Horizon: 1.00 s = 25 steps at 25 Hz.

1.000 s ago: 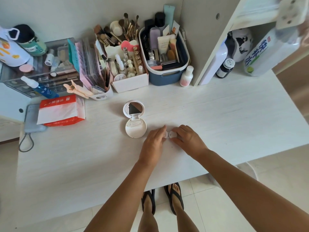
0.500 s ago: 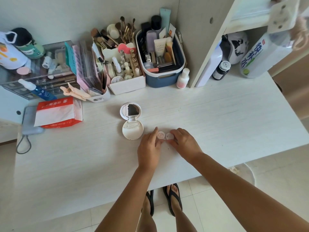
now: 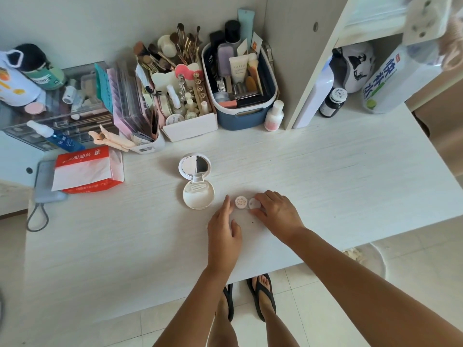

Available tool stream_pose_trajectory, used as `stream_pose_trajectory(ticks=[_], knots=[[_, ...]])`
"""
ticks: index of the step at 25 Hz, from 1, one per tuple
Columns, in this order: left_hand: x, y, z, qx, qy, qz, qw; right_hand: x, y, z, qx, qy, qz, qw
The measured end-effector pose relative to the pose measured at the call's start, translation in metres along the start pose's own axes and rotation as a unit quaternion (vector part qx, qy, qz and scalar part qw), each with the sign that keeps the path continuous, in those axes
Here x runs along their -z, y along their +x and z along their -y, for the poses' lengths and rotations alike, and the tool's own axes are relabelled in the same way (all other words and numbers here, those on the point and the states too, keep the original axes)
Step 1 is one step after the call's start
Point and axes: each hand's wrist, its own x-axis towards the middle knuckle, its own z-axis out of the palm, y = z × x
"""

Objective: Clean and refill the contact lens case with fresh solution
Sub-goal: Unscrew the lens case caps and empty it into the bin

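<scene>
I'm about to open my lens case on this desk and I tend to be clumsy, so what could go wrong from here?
1. The contact lens case is small and only the right hand grips one end; the left hand lies open beside it, so twisting a cap could make it skid.
2. The open compact mirror sits close by the left hand and might get knocked.
3. A loosened cap could probably roll off the desk edge onto the floor.

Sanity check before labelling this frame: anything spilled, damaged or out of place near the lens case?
Nothing stands out. The contact lens case lies flat on the desk, both caps on, no liquid visible around it. The right hand grips its right cap; the left hand rests open beside it. The compact mirror lies open nearby.
</scene>
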Motion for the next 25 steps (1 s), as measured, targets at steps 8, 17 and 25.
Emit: stream_pose_trajectory(ticks=[8, 17, 25], knots=[[-0.004, 0.019, -0.005, -0.067, 0.028, 0.022, 0.997, 0.0, -0.001, -0.001, 0.03, -0.047, -0.017, 0.998], [0.001, 0.035, -0.002, -0.116, 0.074, 0.038, 0.99, 0.002, 0.0, 0.0, 0.032, -0.044, -0.01, 0.998], [-0.002, 0.048, -0.001, -0.134, 0.094, 0.021, 0.986, 0.003, 0.003, -0.001, 0.041, -0.066, -0.01, 0.997]])
